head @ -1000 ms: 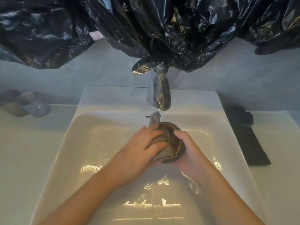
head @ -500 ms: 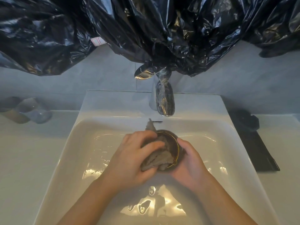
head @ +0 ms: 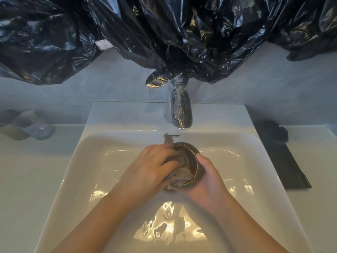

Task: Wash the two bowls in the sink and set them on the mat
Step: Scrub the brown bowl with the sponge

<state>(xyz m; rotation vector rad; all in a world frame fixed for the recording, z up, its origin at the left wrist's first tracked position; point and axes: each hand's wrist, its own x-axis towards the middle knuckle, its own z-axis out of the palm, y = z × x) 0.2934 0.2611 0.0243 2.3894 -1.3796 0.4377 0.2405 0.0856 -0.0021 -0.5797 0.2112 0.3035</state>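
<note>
A small dark bowl (head: 191,150) with a gold rim sits tilted above the white sink (head: 87,161), under the tap. My right hand (head: 206,181) grips the bowl from its right side and underneath. My left hand (head: 151,170) holds a wet grey cloth (head: 184,172) and presses it into the bowl's inside. One corner of the cloth sticks up behind the bowl. A second dark bowl (head: 277,133) rests on the black mat (head: 290,168) to the right of the sink.
A chrome tap (head: 180,114) stands at the back of the sink, with black plastic sheeting (head: 164,33) hanging over it. Blurred cups (head: 27,125) sit on the white counter at the left. Water lies in the basin.
My left hand has rubbed the cloth round inside the bowl, shifting down and left. The bowl has tilted a little in my right hand.
</note>
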